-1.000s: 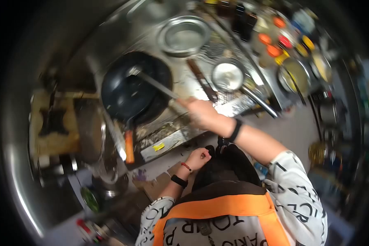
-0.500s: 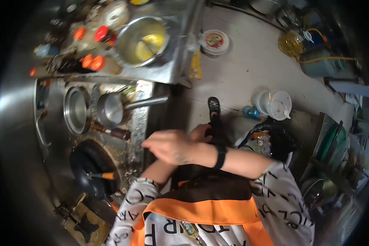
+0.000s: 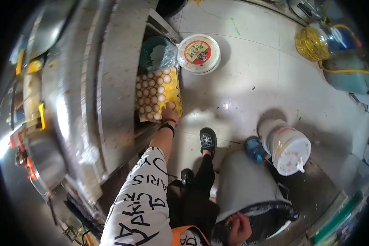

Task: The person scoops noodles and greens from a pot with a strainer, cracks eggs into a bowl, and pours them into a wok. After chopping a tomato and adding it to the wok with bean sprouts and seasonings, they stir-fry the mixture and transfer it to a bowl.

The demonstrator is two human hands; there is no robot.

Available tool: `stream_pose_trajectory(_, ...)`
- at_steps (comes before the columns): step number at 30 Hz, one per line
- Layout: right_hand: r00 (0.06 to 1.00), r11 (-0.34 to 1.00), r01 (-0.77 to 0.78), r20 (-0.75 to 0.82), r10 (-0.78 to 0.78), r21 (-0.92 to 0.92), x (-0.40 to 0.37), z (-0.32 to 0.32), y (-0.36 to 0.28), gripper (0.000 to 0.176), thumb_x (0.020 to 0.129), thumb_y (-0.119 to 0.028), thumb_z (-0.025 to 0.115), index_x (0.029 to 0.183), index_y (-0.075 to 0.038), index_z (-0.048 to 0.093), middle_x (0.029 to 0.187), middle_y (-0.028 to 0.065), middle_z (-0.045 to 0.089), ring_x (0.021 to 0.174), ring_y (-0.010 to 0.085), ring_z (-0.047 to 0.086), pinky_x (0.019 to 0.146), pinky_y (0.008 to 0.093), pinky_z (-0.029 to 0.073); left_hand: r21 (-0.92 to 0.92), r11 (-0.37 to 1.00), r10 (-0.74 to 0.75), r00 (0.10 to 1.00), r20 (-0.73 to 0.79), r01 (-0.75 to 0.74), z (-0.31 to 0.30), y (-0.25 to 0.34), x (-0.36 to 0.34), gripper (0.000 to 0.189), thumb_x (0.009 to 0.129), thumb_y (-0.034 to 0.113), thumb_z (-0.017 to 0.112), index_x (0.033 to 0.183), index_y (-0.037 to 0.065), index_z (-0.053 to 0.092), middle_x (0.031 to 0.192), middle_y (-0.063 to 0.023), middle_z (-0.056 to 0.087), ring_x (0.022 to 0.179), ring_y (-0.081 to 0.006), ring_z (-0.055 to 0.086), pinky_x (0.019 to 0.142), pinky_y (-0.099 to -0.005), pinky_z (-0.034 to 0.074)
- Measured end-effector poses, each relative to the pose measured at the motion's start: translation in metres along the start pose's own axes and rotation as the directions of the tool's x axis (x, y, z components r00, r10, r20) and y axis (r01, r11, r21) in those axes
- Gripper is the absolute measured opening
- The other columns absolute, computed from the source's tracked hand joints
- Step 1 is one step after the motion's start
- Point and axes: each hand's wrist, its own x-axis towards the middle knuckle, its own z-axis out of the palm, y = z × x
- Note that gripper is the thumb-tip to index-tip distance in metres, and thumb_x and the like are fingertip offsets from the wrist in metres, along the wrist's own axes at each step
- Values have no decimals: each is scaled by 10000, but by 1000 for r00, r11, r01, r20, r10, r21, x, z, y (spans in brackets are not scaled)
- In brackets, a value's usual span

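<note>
My left hand reaches down to the right edge of a yellow egg tray, its fingers round an egg there. Several more eggs sit in rows in the tray, which is partly under the metal counter. A black band and a thin bracelet are on that wrist. Low in the view, my right hand is over the black-lined opening of a large grey bin. Its fingers are curled, and what they hold, if anything, is too unclear to tell.
A round lidded tub stands on the floor beside the tray, near a green plastic-covered container. A white bucket and blue bottle are by the bin. The metal counter runs along the left; yellow oil is at upper right.
The view has moved closer to the floor and eggs. My hands, crossed near each other before, are now apart: the left at the egg tray, the right over the bin.
</note>
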Motion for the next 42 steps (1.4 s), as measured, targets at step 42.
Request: stream_pose_trajectory(42,266,613,594,592,-761,521,-95,130,-408,333,868,-117,546,1145,-24,385,911,64,525,784,146,529,667,274,461,-590,-806,-30,994,109,40,-510,-97,-263,194,896,119,453,1087,108,418,995,-61,558,857,-185,589,685,-379,533)
